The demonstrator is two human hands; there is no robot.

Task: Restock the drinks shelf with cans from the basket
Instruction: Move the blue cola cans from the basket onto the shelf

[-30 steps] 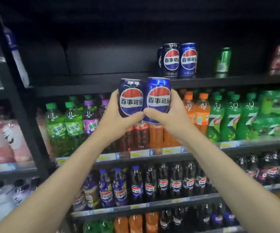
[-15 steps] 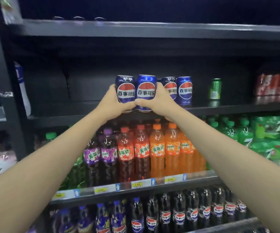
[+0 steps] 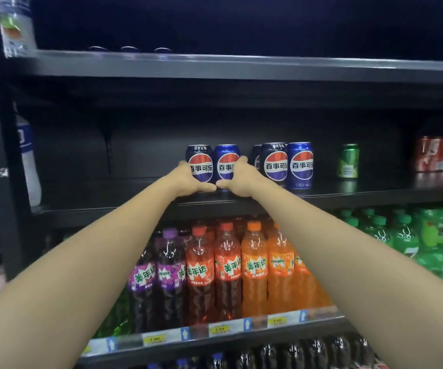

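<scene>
Left hand (image 3: pixel 188 179) gripping dark navy Pepsi can (image 3: pixel 200 163), right hand (image 3: pixel 241 179) gripping bright blue Pepsi can (image 3: pixel 225 162), both cans upright, touching, bases on black drinks shelf (image 3: pixel 108 190), shelved Pepsi cans (image 3: pixel 285 163) just right

A dark blue Pepsi can (image 3: pixel 200 163) stands up straight on the black drinks shelf (image 3: pixel 348 193). It has a red, white and blue circle with white Chinese letters across it. Right beside it, touching, stands a bright blue Pepsi can (image 3: pixel 225 162) with the same circle. Both face forward near the front edge of the shelf.

A bit to the right stand more Pepsi cans: a dark blue one (image 3: pixel 274 161), a bright blue one (image 3: pixel 300 164), and one (image 3: pixel 255 155) mostly hidden behind them. Farther right a green can (image 3: pixel 348 160) stands alone. At the far right sit blurry red cans (image 3: pixel 441 153).
</scene>
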